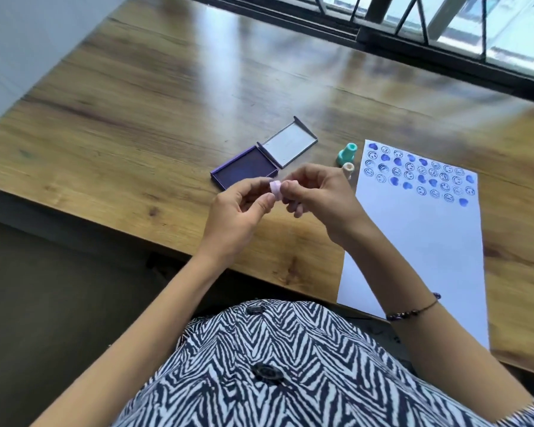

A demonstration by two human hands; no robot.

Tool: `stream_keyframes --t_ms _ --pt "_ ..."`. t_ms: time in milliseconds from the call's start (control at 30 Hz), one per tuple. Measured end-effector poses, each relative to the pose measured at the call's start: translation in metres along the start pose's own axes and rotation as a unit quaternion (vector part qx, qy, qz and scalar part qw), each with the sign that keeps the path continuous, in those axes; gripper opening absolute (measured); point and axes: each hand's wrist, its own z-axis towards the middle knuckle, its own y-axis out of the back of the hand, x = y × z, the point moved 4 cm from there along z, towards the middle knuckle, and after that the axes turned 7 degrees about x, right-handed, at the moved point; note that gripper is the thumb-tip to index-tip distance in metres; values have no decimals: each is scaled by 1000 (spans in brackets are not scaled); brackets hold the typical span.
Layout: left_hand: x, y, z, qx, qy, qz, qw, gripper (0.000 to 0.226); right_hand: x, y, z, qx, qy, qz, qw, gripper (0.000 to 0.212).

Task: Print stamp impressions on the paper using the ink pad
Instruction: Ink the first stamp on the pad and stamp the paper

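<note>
While both hands are raised above the near part of the wooden table (136, 124), a small pale purple stamp (275, 188) sits pinched between them. Left hand (239, 215): thumb and forefinger closed on the stamp's left side, other fingers curled loosely. Right hand (319, 198): fingertips (287, 188) closed on the stamp's right side, remaining fingers folded under. The stamp's printing face cannot be made out.

Just beyond the left fingertips lies the ink pad (245, 171), open, its dark purple surface exposed. Its lid (290, 143) is folded back flat on the far side, pale interior up.

Just beyond the right knuckles stands a beige stamp (348, 169), partly hidden by the hand. A teal stamp (346, 154) stands a little farther out, touching or nearly touching it; contact cannot be told.

To the right of the right hand lies the white paper (420, 241), passing under the right forearm. Its far end carries rows of blue smiley prints (383, 167) mixed with solid blue heart prints (463, 202); the near part is blank.

Beaded bracelet (413, 312) on the right forearm.
</note>
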Motion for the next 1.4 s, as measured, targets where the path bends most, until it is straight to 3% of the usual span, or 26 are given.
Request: stream_keyframes --t_ms 233,367,500,667,800,1100,1267,1400 --pt "4 20 -7 -60 0 -24 998 15 0 -29 9 22 22 20 999 6" --pt "13 34 -9 -153 25 -87 984 13 11 -31 22 3 84 -108 991 4" --pt "22 42 -10 -204 43 -126 970 12 32 -38 47 -38 184 -328 926 13" --pt "25 39 -10 -208 42 -123 969 10 23 -67 67 57 210 -560 799 18" --pt "26 37 -10 -197 41 -110 973 12 21 -69 66 53 230 -581 779 17" --pt "25 38 -11 -179 47 -79 980 10 27 -63 76 121 157 -512 836 15" --pt "22 37 -12 -167 43 -53 984 12 35 -62 84 161 145 -507 834 23" --pt "20 37 -13 -158 47 -28 986 11 34 -63 82 139 145 -493 847 25"
